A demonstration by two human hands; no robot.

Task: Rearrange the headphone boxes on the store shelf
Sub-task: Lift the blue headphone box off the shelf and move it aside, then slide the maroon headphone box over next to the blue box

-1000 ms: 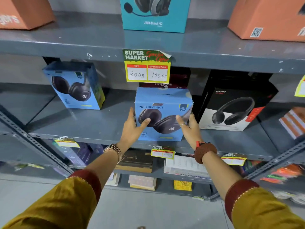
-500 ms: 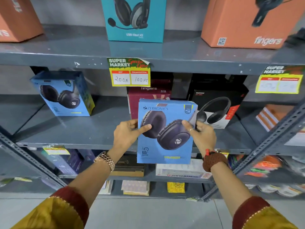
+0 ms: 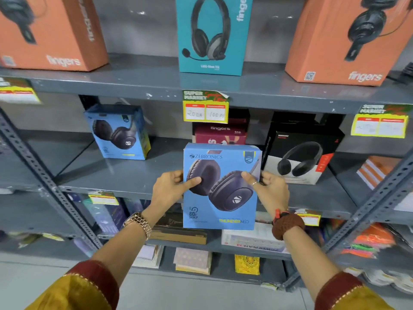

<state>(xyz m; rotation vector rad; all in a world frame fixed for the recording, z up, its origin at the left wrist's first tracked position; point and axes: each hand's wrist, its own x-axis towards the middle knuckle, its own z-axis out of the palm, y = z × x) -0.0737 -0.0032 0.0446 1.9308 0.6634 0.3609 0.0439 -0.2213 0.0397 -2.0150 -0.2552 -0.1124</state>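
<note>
I hold a blue Zebronics headphone box (image 3: 221,204) upright in front of the middle shelf (image 3: 125,175), off its surface. My left hand (image 3: 171,189) grips its left edge, thumb on the front. My right hand (image 3: 268,190) grips its right edge. A second blue Zebronics box (image 3: 118,133) stands at the shelf's left. Behind the held box stands a maroon Fingers box (image 3: 220,133). A black and white headphone box (image 3: 301,153) stands to the right.
The top shelf (image 3: 145,86) carries two orange Fingers boxes (image 3: 51,32) (image 3: 348,39) and a teal headset box (image 3: 212,34). Yellow price tags (image 3: 205,108) hang from shelf edges. Slotted grey uprights (image 3: 33,171) frame the bay. Lower shelves hold books and packets.
The blue box has come off the middle shelf toward me and sits lower in front of its edge, still in both hands. My view has tilted upward, showing more of the top shelf.
</note>
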